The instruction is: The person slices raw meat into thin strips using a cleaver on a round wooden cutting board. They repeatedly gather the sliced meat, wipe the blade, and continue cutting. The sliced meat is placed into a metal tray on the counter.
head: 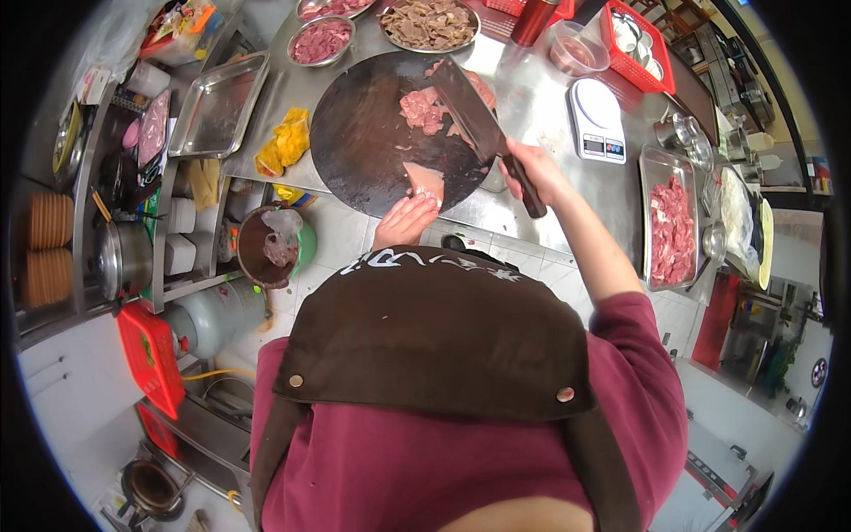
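A round, dark chopping board (359,120) lies on the steel table before me. My left hand (407,218) rests at its near edge, fingers laid over the near end of a pale pink piece of raw meat (423,177). In my right hand (538,171) is the dark wooden handle of a broad cleaver. Its blade (465,110) slants up and left across the board's right side, over or against thin raw meat slices (422,110). The blade partly covers these slices; I cannot tell whether it touches them.
Bowls of raw meat (322,41) and pale brown slices (429,25) stand behind the board. A yellow cloth (286,143) lies to its left. On the right are a white kitchen scale (596,120) and a steel tray (643,219) of meat. A bin (256,263) stands below left.
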Available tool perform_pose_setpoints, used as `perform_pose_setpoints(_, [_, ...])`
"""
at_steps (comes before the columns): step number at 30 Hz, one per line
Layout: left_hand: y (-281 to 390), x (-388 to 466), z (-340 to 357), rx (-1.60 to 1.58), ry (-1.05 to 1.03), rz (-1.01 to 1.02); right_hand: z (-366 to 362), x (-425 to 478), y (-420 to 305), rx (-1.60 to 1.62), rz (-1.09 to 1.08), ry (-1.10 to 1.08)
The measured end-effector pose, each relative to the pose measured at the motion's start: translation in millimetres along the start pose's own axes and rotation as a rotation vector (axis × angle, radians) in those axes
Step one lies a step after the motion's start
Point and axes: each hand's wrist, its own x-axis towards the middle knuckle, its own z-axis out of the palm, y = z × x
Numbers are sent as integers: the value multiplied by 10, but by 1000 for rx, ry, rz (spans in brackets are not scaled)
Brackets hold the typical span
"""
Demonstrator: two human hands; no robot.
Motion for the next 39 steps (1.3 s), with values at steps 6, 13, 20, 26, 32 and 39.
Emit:
perform_pose_setpoints(6, [107,87,-49,-145,-25,-262,180,147,36,29,-258,304])
perform_pose_setpoints(13, [92,-24,7,-100,1,-193,547,-659,636,-1242,-731,227])
perform_pose_setpoints(20, [62,-99,26,-123,11,-162,398,-1112,821,-1477,-579,32])
perform_pose_setpoints(26, [58,-136,72,-150,9,-173,371,-1084,840,-1479,-607,61])
perform_pose_setpoints(32, [49,-124,83,-172,2,-156,734,-370,906,-1443,-728,111])
perform_pose_setpoints(39, [27,-126,136,-209,14,-164,770,-333,764,-1436,-746,130])
